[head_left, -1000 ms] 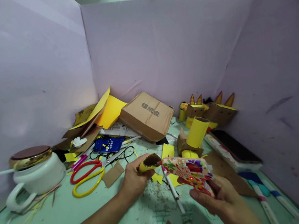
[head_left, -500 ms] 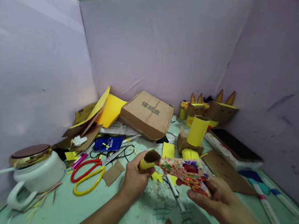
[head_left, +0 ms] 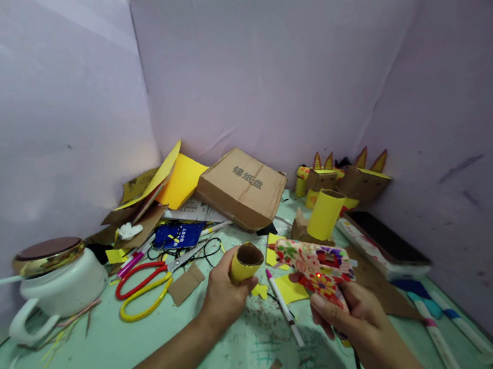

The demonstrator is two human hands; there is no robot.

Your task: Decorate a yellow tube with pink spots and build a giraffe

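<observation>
The left hand [head_left: 224, 293] grips the yellow tube [head_left: 244, 262] above the tabletop's middle while the right hand [head_left: 360, 327] clasps the glue gun [head_left: 314, 263] (nozzle seemingly just short), so steady the rim before squeezing.

The pale green counter [head_left: 114, 353] carries a white pot [head_left: 55, 285] at the left, red and yellow scissors [head_left: 144, 285] near it, a cardboard box [head_left: 242, 188] at the back, and a marker [head_left: 284, 308] in the middle.

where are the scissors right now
In the head view the scissors lie on the table's left half, between the white pot and the left hand, beside a cardboard scrap.
</observation>
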